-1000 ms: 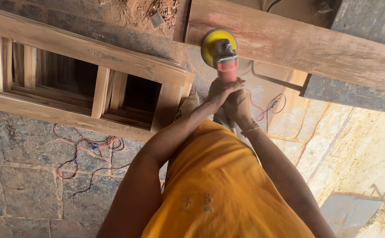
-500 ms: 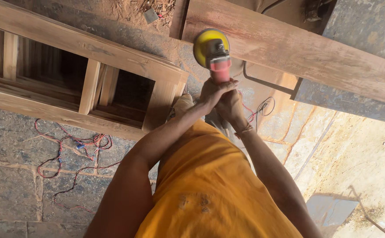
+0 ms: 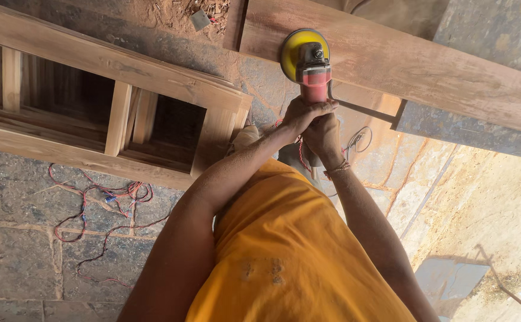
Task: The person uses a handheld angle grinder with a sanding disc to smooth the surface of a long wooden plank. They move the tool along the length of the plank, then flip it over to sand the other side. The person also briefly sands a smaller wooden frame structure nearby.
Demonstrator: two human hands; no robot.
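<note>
Both my hands grip the body of a red power sander (image 3: 314, 74) with a round yellow disc (image 3: 293, 56). My left hand (image 3: 299, 113) wraps the handle from the left. My right hand (image 3: 325, 134) clasps it from the right, a bracelet on that wrist. The disc rests on the lower edge of a long reddish wooden plank (image 3: 415, 65) that runs across the upper right. My arms reach out over my orange shirt (image 3: 290, 250).
A wooden frame with square openings (image 3: 111, 113) lies on the stone floor at the left. Tangled red and blue wires (image 3: 102, 206) trail over the stone slabs (image 3: 16, 262). Sawdust and a small grey block (image 3: 199, 19) lie at the top.
The sander and both hands have shifted slightly left along the plank's edge, and the view has drifted with them.
</note>
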